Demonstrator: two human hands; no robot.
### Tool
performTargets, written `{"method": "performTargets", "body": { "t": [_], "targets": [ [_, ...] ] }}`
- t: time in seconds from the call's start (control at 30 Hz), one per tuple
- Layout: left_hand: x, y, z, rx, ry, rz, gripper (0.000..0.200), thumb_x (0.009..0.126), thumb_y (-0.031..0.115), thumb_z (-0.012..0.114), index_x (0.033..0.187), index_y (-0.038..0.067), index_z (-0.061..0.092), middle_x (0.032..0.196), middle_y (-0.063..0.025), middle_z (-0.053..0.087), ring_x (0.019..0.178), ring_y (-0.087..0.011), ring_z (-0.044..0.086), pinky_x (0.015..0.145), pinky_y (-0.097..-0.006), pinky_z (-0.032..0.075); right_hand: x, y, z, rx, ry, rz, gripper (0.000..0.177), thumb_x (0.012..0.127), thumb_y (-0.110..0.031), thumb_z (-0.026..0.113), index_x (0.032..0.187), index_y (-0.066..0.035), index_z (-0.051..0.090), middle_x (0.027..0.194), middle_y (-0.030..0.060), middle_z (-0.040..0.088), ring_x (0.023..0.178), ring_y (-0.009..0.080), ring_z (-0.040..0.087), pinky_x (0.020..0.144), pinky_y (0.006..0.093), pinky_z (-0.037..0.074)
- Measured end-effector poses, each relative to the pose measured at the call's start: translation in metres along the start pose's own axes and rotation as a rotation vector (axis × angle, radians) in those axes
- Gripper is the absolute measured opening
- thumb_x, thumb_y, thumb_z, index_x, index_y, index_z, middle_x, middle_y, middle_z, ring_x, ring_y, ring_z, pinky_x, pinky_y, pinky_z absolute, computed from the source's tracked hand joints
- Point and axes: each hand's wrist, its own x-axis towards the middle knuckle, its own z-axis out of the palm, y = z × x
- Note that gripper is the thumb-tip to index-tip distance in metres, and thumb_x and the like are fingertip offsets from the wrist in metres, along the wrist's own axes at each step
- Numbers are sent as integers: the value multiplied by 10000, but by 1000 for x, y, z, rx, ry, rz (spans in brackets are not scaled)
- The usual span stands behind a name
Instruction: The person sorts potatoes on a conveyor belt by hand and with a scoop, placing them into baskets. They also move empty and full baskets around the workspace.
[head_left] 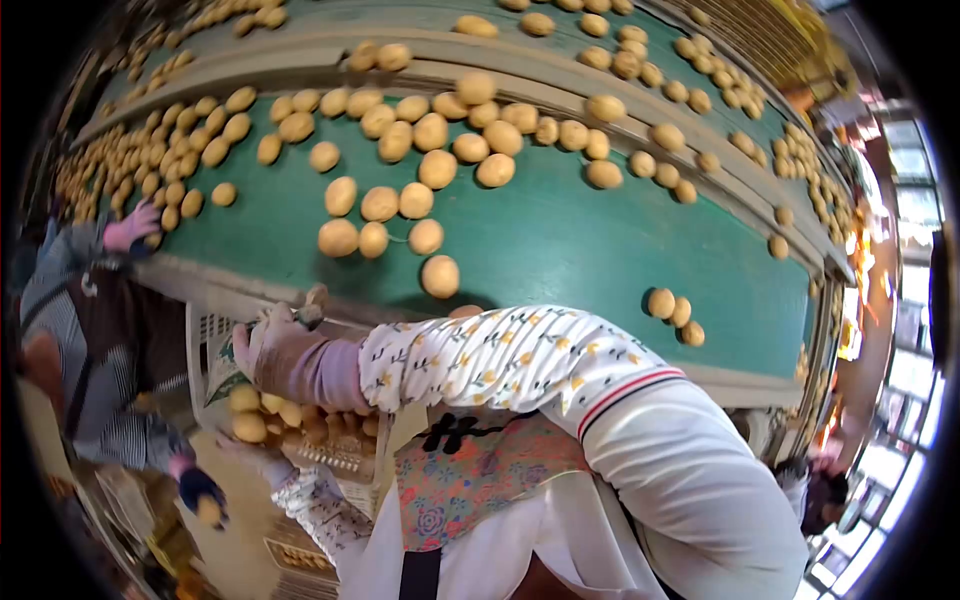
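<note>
My right hand [285,350], in a pinkish glove with a dirty grey fingertip, reaches left over the rim of a white plastic crate [203,365] beside the belt. Its fingers look spread; I make out no potato in them. Potatoes [270,405] lie in the crate below, partly hidden by my right forearm. My left hand [258,458] is low at the crate's near side, close to a potato [249,428]. Its fingers look stretched out but are slightly blurred. Many potatoes [437,168] lie on the green conveyor belt [560,250] ahead.
At left, a co-worker's pink-gloved hand [130,228] is on the belt's edge; their dark-gloved hand [203,495] holds a potato [209,510]. Another crate [300,556] with potatoes stands on the floor. A metal rail [560,88] separates the near belt from a far one.
</note>
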Motion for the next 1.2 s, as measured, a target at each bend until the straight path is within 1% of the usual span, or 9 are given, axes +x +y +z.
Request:
{"method": "performTargets", "body": {
  "t": [0.27,0.47,0.57,0.7,0.8,0.83,0.9,1.13,1.2],
  "targets": [
    [-18,69,185,322,-813,660,916,759,346,763,1465,-5,297,1490,-260,290,1354,-403,317,1115,-472,276,-291,194,-212,-451,-30,1284,296,877,-384,590,896,-90,621,718,156,676,650,328,681,596,478,527],
    [-75,94,287,390,-1007,1299,1063,636,460,813,1478,57,305,1486,-254,284,1322,-442,322,1082,-547,274,-616,108,-355,-730,-455,2191,394,795,-395,649,1048,-101,717,1047,191,686,1008,341,657,864,442,515],
    [-74,122,304,221,-858,1393,929,710,418,787,1432,4,372,1432,-246,374,1298,-428,363,1073,-512,306,-588,72,-334,-260,-663,2235,359,744,-293,676,957,-7,717,920,220,695,874,321,695,745,444,540],
    [-27,87,322,176,-961,469,737,927,410,596,1461,-13,315,1503,-228,273,1334,-349,369,1088,-465,354,-531,132,-248,-35,-352,2078,395,796,-318,652,967,36,691,919,245,684,879,359,684,777,460,533],
    [-22,116,331,-92,-1171,339,657,1000,399,466,1486,3,268,1533,-219,225,1364,-326,336,1110,-446,337,-433,217,-216,-14,-351,1890,386,765,-365,684,948,-29,735,898,186,701,872,297,700,758,423,541],
    [0,102,344,-94,-1239,983,664,1009,410,429,1502,13,227,1549,-197,202,1390,-308,302,1136,-435,293,-393,243,-204,-22,-359,1729,385,760,-364,688,953,-34,737,914,165,709,879,300,698,757,430,542],
    [-44,155,342,-211,-1349,422,651,1018,398,402,1506,12,208,1546,-184,210,1393,-298,293,1149,-427,261,-308,285,-180,-38,-486,1464,354,748,-346,700,945,-56,748,899,140,717,865,285,698,747,425,548],
    [-32,151,379,-494,-1527,42,655,972,270,532,1491,3,235,1499,-176,294,1343,-278,352,1124,-391,284,-121,265,-117,198,-333,1266,270,820,-228,605,938,-5,702,923,225,697,891,363,688,752,465,536],
    [24,94,411,-343,-1364,660,671,870,254,657,1429,17,373,1448,-183,364,1332,-320,370,1118,-412,296,-85,258,-66,317,-104,1245,269,802,-222,603,862,14,717,869,242,683,854,390,678,732,468,537]
  ]
}}
